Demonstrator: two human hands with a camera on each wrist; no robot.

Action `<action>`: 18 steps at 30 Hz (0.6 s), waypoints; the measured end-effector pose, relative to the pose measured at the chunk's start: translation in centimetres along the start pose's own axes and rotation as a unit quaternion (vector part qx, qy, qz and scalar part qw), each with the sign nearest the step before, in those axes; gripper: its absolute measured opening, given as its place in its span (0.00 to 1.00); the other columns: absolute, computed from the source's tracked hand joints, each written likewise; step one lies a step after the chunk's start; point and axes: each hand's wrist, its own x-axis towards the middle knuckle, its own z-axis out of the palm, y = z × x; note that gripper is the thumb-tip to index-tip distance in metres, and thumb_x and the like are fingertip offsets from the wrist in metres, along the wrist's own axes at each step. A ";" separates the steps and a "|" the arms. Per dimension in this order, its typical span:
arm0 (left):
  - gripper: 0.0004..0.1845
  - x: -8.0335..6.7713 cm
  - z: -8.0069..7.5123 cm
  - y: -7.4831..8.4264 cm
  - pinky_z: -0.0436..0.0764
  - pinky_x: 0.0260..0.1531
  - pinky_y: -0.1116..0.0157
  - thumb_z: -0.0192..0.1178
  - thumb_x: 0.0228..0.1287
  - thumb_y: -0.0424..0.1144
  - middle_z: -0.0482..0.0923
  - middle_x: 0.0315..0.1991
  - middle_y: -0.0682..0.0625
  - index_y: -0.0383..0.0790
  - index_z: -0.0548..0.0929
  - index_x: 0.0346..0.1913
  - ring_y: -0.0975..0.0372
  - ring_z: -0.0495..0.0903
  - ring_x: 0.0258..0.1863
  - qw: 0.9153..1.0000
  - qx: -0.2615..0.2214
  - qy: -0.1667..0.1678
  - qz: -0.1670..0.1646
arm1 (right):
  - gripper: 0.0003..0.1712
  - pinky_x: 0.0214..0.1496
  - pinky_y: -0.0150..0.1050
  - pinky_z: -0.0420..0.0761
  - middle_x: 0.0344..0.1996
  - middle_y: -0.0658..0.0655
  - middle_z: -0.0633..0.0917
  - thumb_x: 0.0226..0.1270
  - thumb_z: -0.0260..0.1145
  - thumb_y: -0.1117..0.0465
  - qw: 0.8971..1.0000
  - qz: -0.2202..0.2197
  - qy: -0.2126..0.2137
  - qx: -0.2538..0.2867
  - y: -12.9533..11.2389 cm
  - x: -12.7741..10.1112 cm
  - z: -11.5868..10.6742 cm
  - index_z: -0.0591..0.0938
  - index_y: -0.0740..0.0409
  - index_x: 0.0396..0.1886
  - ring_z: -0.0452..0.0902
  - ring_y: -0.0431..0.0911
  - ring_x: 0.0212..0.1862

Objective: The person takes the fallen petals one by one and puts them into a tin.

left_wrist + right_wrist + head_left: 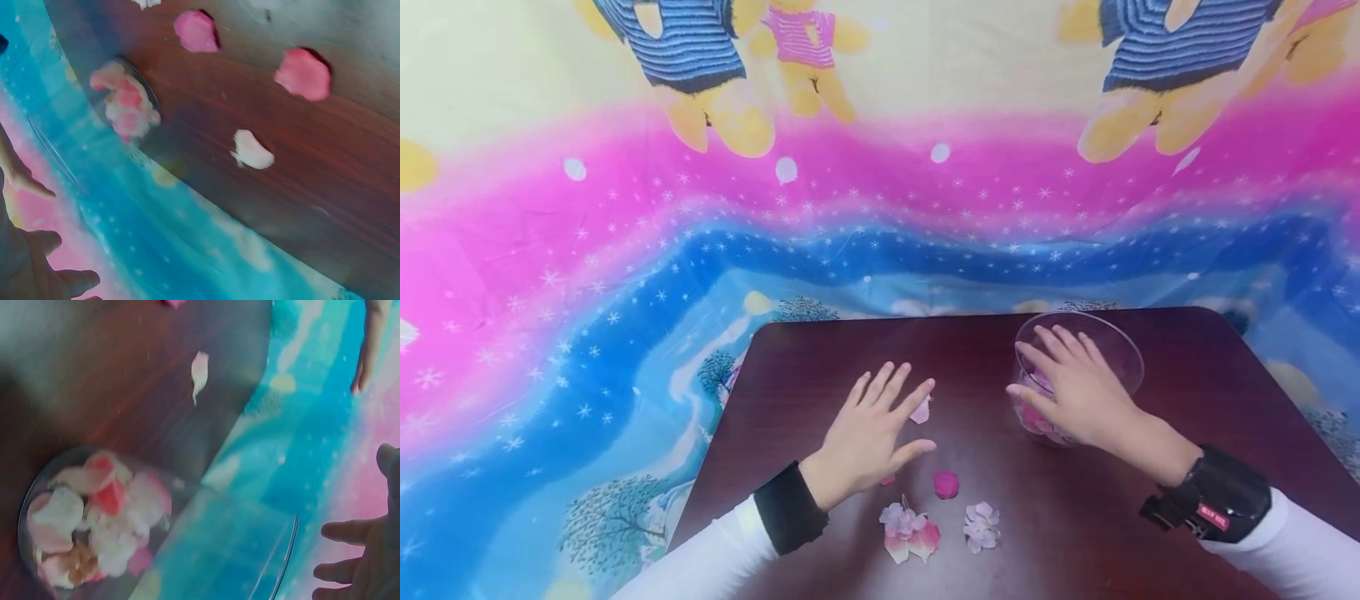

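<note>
The left hand [872, 433] hovers low over the middle of the dark bench [1187, 533], palm down, fingers [895, 387] straight and spread, holding nothing. Just off its fingertips lies a pale pink petal [921, 410], its long axis running roughly from the near edge toward the far edge; the left wrist view shows it as a whitish oval alone on the wood [252, 150]. Nearer the front edge lie a small magenta petal [946, 484], a pink-and-white blossom [908, 531] and, right of it, a smaller pale lilac blossom [981, 526].

Right of these, toward the far right corner, stands a clear glass bowl [1123, 342], upright, mouth opening upward, with pink and white petals [94, 519] heaped in its bottom. The right hand [1078, 387] lies over the near left part of its rim, fingers [1060, 343] straight and loosely spread, pointing toward the far edge; whether they touch the glass cannot be told. A patterned cloth [587, 275] hangs behind the bench.
</note>
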 end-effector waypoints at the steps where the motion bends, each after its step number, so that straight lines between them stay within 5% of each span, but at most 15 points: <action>1: 0.42 -0.1 0.0 -0.5 0.55 0.79 0.46 0.44 0.69 0.73 0.52 0.82 0.48 0.62 0.52 0.81 0.50 0.51 0.82 1.000 -0.002 0.001 -0.006 | 0.41 0.78 0.67 0.51 0.75 0.69 0.67 0.70 0.60 0.34 1.000 -0.008 0.002 0.001 -0.4 0.0 0.3 0.73 0.55 0.72 0.56 0.67 0.77; 10: 0.42 -1.5 0.4 -4.6 0.53 0.78 0.43 0.50 0.69 0.69 0.54 0.81 0.43 0.60 0.54 0.81 0.46 0.52 0.81 0.998 -0.018 0.022 -0.064 | 0.46 0.79 0.63 0.54 0.75 0.65 0.68 0.64 0.62 0.28 0.999 -0.038 -0.007 -0.001 -3.7 -0.5 3.8 0.72 0.49 0.74 0.58 0.64 0.78; 18: 0.41 -3.0 1.3 -6.3 0.55 0.77 0.41 0.51 0.69 0.68 0.56 0.80 0.41 0.58 0.56 0.81 0.44 0.53 0.81 0.995 -0.025 0.023 -0.090 | 0.46 0.79 0.63 0.54 0.75 0.64 0.69 0.63 0.62 0.27 0.998 -0.058 -0.011 0.013 -5.6 -0.4 6.4 0.73 0.49 0.73 0.59 0.63 0.78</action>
